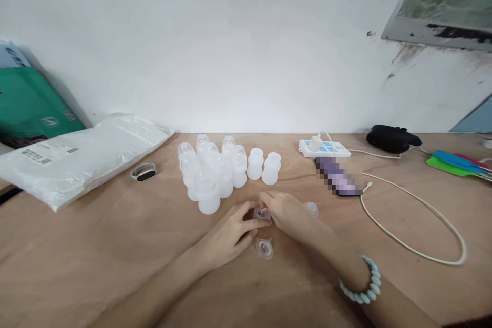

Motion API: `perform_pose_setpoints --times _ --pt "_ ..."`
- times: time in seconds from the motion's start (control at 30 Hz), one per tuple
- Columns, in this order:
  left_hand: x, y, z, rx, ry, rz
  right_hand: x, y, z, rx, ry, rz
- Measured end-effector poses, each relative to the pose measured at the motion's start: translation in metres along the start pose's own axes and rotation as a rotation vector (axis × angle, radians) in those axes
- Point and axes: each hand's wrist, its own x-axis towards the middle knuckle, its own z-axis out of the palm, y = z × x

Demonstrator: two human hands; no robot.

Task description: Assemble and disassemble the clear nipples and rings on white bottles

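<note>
Near the middle of the wooden table, a small clear plastic piece lies between both hands. My left hand has its fingers around that piece, with thumb and fingertips closing on its near and left sides. My right hand bends over it from the right, its fingertips pressed together at the top of the piece. Just below lies a clear nipple-shaped part. A clear dome cap sits partly behind my right wrist. Two uncapped white bottles stand beyond, beside several white bottles with clear caps.
At the left are a white plastic package and a smart band. Toward the right are a power strip, a phone, a looped white cable, a black case and coloured flat items.
</note>
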Motion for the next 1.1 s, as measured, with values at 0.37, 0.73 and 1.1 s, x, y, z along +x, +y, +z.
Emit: perform_pose_setpoints --times 0.37,0.73,1.1 --pt "0.001 0.0 0.003 0.155 -0.045 0.032 -0.002 -0.006 -0.01 -0.015 -0.06 0.014" --pt "0.002 0.003 0.003 0.168 -0.032 0.032 -0.002 -0.005 -0.013 0.041 -0.069 0.025" --pt "0.002 0.002 0.004 0.186 -0.046 0.044 -0.002 0.002 -0.006 0.09 -0.002 0.059"
